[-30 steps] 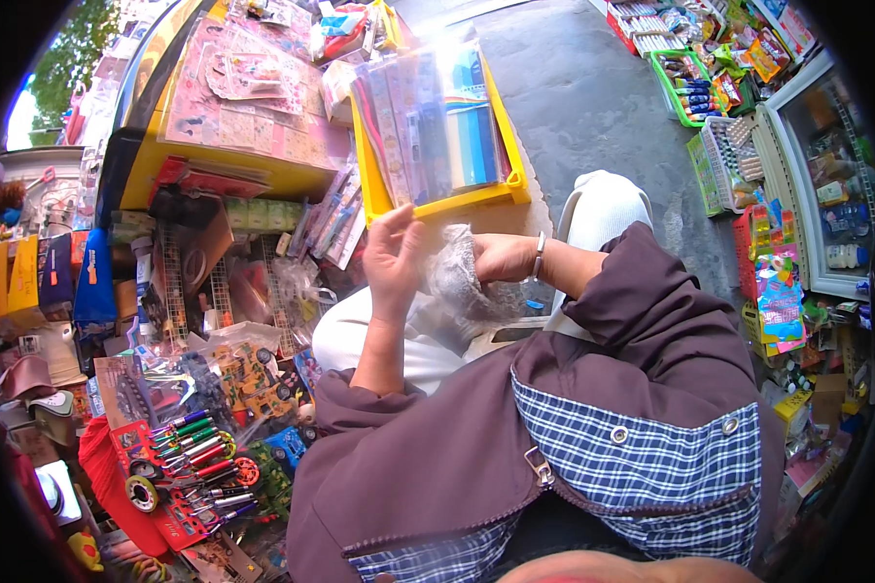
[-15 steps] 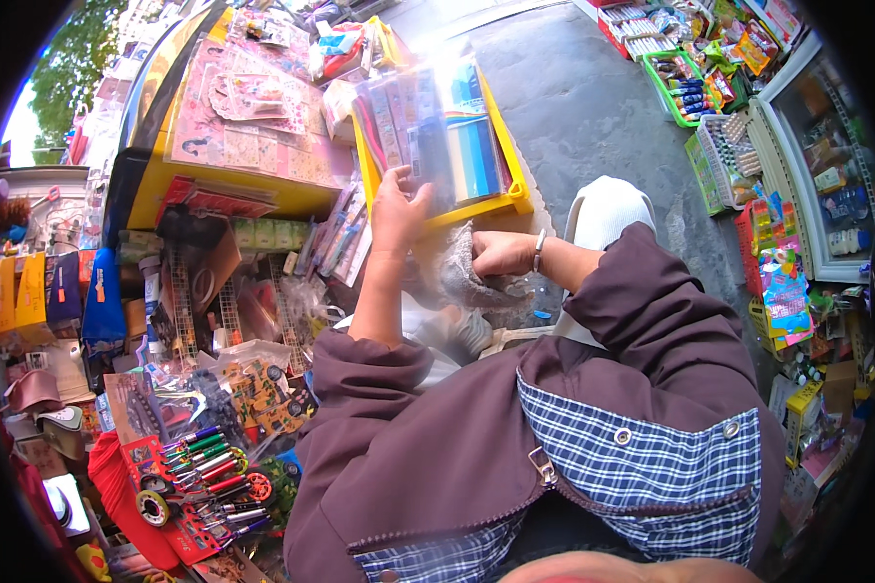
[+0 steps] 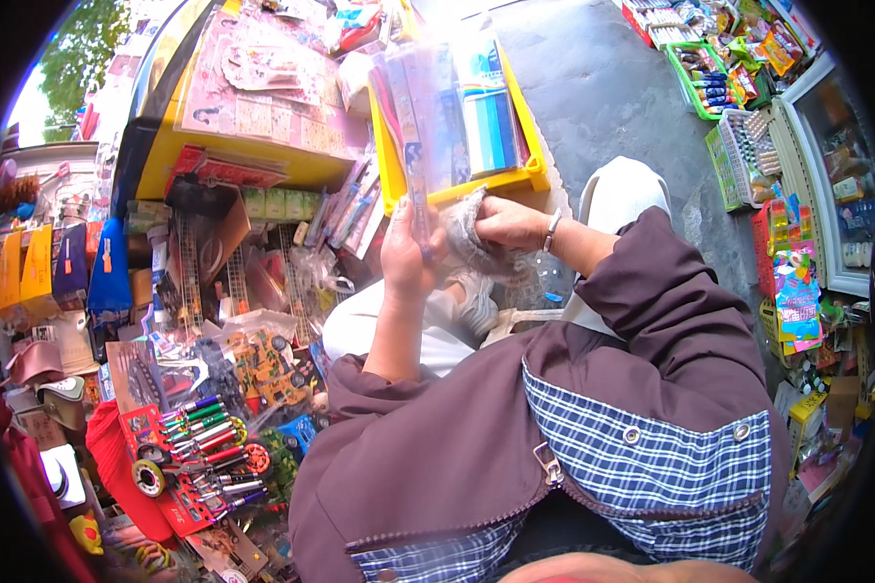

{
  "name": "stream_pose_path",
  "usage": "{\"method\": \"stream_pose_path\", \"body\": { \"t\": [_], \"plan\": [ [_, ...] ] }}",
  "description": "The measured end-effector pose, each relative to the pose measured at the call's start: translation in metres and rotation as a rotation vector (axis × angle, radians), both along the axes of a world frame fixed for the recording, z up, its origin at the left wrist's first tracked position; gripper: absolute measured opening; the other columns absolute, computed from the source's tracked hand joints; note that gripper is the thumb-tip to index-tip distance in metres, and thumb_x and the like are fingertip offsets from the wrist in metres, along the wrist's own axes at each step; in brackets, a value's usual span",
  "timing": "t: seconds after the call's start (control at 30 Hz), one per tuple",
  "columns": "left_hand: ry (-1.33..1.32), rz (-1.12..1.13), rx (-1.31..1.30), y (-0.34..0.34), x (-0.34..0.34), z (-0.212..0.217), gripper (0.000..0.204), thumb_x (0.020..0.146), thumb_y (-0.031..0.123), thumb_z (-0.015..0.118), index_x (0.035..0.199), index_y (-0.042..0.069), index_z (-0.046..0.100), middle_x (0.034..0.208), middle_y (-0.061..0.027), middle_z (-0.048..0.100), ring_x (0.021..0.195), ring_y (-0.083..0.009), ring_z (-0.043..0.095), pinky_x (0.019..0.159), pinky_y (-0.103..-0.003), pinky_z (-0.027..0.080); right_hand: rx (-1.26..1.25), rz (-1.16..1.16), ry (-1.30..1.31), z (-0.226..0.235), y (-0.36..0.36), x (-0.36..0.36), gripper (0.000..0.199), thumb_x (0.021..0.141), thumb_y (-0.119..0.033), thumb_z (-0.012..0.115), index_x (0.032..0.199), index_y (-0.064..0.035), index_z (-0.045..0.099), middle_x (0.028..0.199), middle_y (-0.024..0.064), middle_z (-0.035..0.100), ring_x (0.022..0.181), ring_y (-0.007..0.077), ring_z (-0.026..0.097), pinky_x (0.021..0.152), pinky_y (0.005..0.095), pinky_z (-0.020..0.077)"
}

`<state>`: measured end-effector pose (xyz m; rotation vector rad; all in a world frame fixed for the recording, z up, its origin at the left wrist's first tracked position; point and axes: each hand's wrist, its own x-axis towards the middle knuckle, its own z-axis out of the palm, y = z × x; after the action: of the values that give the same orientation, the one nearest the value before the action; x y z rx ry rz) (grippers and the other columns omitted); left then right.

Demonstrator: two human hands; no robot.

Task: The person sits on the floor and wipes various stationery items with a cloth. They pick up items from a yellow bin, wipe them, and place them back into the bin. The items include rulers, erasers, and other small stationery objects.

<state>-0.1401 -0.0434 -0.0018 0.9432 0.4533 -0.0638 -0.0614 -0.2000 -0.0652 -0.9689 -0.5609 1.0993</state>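
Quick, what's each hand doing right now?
Left hand: closed on a clear flat packet.
Right hand: closed on a crumpled clear plastic bag.

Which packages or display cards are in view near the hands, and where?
Clear flat packet: upright in the left hand, blue and red contents.
Crumpled clear bag: in the right hand.
Yellow tray: ahead, holding packets.
Red card of pens: lower left.

The fingertips of the left hand (image 3: pixel 405 255) were hidden behind clear plastic packets (image 3: pixel 428 126); the packets' far ends were washed out by glare.
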Motion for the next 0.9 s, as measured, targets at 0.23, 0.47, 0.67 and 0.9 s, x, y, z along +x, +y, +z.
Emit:
{"method": "stream_pose_path", "body": {
  "t": [0.23, 0.47, 0.67, 0.9],
  "plan": [
    [0.116, 0.118, 0.091, -0.01, -0.045, -0.011, 0.032, 0.096, 0.039, 0.047, 0.1, 0.008, 0.052, 0.078, -0.0012, 0.053, 0.055, -0.0106, 0.047, 0.045, -0.022, 0.034, 0.259, -0.555, -0.907, -0.005, 0.02, -0.011, 0.023, 0.088, -0.021, 0.048, 0.094, -0.002, 0.06, 0.084, 0.0099, 0.063, 0.074, 0.0219, 0.06, 0.072, 0.0348, 0.0478],
    [0.036, 0.028, 0.277, -0.035, -0.063, -0.025, 0.029, 0.098, 0.038, 0.044, 0.106, 0.011, 0.05, 0.079, 0.0004, 0.055, 0.056, -0.007, 0.048, 0.043, -0.021, 0.034, 0.174, -0.136, 0.097, -0.027, 0.023, -0.024, 0.041, 0.095, -0.028, 0.045, 0.127, -0.0013, 0.047, 0.12, 0.0155, 0.056, 0.108, 0.0204, 0.056, 0.095, 0.0331, 0.0448],
    [0.016, 0.026, 0.303, -0.023, -0.071, -0.025, 0.027, 0.098, 0.034, 0.045, 0.11, 0.01, 0.05, 0.083, 0.0002, 0.058, 0.057, -0.0067, 0.049, 0.043, -0.02, 0.034, -0.043, -0.171, -0.059, -0.025, 0.02, -0.048, 0.032, 0.081, -0.022, 0.058, 0.107, -0.0025, 0.06, 0.102, 0.0197, 0.063, 0.092, 0.0306, 0.064, 0.077, 0.0367, 0.0505],
    [0.164, -0.144, 0.518, 0.021, -0.073, 0.013, 0.037, 0.088, 0.016, 0.056, 0.121, 0.001, 0.053, 0.083, 0.0013, 0.057, 0.06, -0.0033, 0.05, 0.046, -0.016, 0.038, -0.107, -0.239, -0.501, -0.003, 0.005, -0.025, 0.038, 0.083, -0.018, 0.053, 0.118, -0.001, 0.055, 0.107, 0.0046, 0.058, 0.094, 0.013, 0.053, 0.084, 0.028, 0.0446]
  ]
}}
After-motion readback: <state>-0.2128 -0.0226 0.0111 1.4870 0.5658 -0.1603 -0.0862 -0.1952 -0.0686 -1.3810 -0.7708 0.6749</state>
